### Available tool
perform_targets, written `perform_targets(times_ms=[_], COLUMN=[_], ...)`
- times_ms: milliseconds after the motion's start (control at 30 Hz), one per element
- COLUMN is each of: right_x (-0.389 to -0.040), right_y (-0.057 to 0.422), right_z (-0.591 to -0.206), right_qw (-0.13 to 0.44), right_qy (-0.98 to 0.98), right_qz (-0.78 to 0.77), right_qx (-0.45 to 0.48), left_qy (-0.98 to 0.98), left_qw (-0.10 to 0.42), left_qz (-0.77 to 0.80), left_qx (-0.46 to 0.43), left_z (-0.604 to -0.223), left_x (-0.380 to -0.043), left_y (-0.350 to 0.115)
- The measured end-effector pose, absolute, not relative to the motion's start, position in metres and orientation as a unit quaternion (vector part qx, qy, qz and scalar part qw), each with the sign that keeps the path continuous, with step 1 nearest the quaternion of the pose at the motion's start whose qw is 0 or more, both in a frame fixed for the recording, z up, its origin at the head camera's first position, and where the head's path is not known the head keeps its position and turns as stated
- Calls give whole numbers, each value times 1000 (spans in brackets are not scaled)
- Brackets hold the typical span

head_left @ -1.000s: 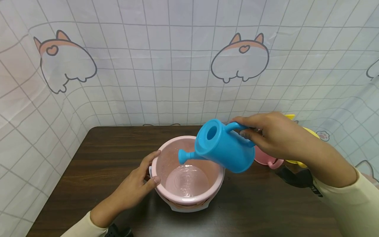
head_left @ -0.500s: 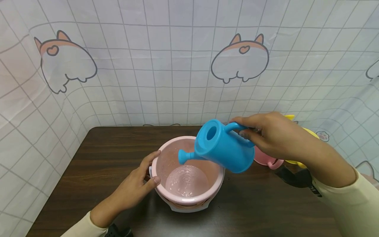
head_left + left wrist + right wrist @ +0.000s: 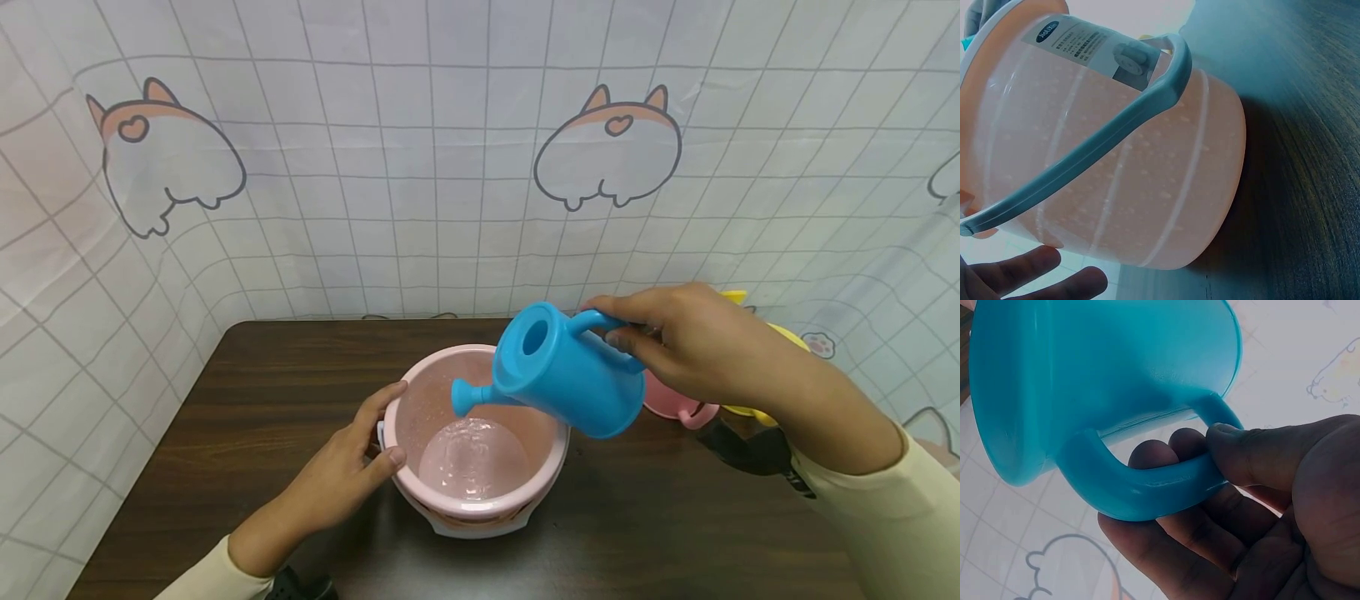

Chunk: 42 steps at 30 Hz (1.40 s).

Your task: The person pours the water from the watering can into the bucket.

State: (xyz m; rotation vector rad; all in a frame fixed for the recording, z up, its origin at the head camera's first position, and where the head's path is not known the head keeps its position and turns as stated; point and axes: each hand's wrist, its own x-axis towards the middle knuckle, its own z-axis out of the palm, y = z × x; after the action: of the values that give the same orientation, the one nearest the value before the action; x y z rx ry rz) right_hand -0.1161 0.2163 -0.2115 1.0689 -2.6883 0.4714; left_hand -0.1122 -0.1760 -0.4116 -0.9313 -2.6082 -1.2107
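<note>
My right hand (image 3: 675, 337) grips the handle of a blue watering can (image 3: 573, 375), its fingers curled round the handle (image 3: 1147, 487) in the right wrist view. The can is tilted, its spout (image 3: 480, 395) above the inside of a pink bucket (image 3: 480, 507). Rippling water (image 3: 472, 458) covers the bucket's bottom. My left hand (image 3: 348, 458) holds the bucket's rim on the left side with thumb and fingers. In the left wrist view, two fingers (image 3: 1079, 284) show beside the bucket wall, below its grey carry handle (image 3: 1104, 140).
Behind my right hand stand a pink object with a handle (image 3: 678, 404) and yellow objects (image 3: 783, 335), partly hidden. A black strap-like item (image 3: 742, 450) is below my right wrist. The dark wooden table (image 3: 247, 417) meets a grid-patterned curtain (image 3: 405, 208) at the back.
The ripples and bright reflections on the water in the bucket have shifted. Both hands, the watering can and the bucket have stayed in place.
</note>
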Motion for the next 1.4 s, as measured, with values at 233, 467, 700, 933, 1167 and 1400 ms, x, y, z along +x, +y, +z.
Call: perform_targets(times_ms=[233, 467, 700, 933, 1167, 1400], right_x=[-116, -116, -116, -116, -115, -116], right_y=[216, 215, 214, 213, 212, 210], right_z=[-211, -210, -210, -210, -209, -207], right_qw=[103, 100, 102, 104, 98, 95], right_qy=[-912, -911, -911, -912, -917, -919], right_qz=[160, 163, 164, 158, 153, 142], right_qx=[364, 364, 364, 364, 356, 356], left_qy=[-860, -859, -860, -859, -860, -862], left_qw=[63, 64, 61, 60, 57, 54], left_qz=[-401, -402, -403, -404, -403, -403], left_qx=[-309, -309, -307, -309, -309, -303], left_z=[-413, -413, -413, -413, -413, -412], left_x=[-112, -113, -112, -113, -113, -112], left_y=[-176, -176, -176, -177, -177, -176])
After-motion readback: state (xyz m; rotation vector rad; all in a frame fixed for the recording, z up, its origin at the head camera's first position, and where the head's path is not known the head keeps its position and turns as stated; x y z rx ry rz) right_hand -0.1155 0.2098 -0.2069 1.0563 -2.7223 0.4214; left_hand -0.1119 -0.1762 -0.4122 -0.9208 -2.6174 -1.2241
